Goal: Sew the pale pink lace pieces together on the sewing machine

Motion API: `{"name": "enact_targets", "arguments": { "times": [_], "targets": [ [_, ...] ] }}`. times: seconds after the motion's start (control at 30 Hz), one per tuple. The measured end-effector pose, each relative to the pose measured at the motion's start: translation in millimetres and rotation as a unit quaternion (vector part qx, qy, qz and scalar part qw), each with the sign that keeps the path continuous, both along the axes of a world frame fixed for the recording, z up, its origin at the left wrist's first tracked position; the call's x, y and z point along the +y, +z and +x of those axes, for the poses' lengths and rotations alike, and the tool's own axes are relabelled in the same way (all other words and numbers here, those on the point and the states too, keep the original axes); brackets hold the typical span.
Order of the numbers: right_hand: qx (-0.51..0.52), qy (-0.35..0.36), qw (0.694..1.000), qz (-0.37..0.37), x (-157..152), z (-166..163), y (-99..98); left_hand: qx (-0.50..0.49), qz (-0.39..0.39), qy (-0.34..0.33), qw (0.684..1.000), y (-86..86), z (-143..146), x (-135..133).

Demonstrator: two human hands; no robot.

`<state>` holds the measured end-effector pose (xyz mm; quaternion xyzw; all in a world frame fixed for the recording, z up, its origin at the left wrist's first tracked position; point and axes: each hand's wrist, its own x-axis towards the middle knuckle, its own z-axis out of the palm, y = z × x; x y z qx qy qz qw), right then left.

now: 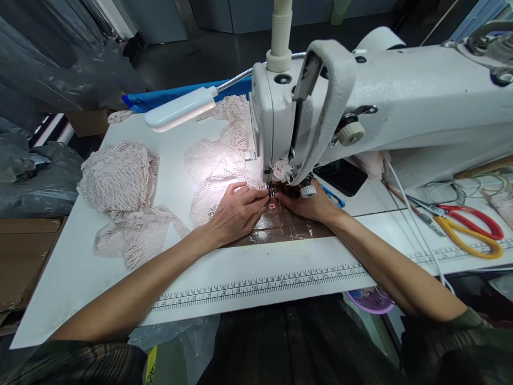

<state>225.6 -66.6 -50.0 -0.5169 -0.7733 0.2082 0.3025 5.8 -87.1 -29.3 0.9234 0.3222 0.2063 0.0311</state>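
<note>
Under the head of a white sewing machine [266, 115], my two hands meet at the presser foot [271, 190]. My left hand [240, 211] lies left of the foot, its fingers curled together on the edge of pale pink lace [216, 166]. To the right of the foot, my right hand [306, 203] has thumb and fingers drawn together; what they pinch is hidden under the machine head. A small bunch of pink fabric [281, 170] sits just above the foot. Beneath my fingers is a brown, tape-covered plate [276, 227].
A rolled bundle of lace [120, 179] lies at left. The machine lamp [180, 109] shines on the work. At right are a black phone [342, 176], a blue cutter [334, 198] and scissors [467, 227] with red and yellow handles. A printed ruler [256, 289] follows the front edge.
</note>
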Motion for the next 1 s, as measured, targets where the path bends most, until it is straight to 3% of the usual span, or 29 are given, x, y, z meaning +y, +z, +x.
{"name": "enact_targets", "arguments": {
  "times": [0.47,0.87,1.0],
  "targets": [
    [-0.003,-0.001,1.0,-0.012,-2,0,1.6,0.001,-0.01,0.004,1.0,0.7,1,-1],
    [0.055,-0.006,0.997,-0.05,-5,-2,6.2,-0.012,-0.003,0.007,1.0,-1.2,2,-3],
    [0.085,-0.012,0.995,-0.047,-8,2,13.9,-0.088,0.043,0.095,0.991,2.5,-5,-3]
  ]
}}
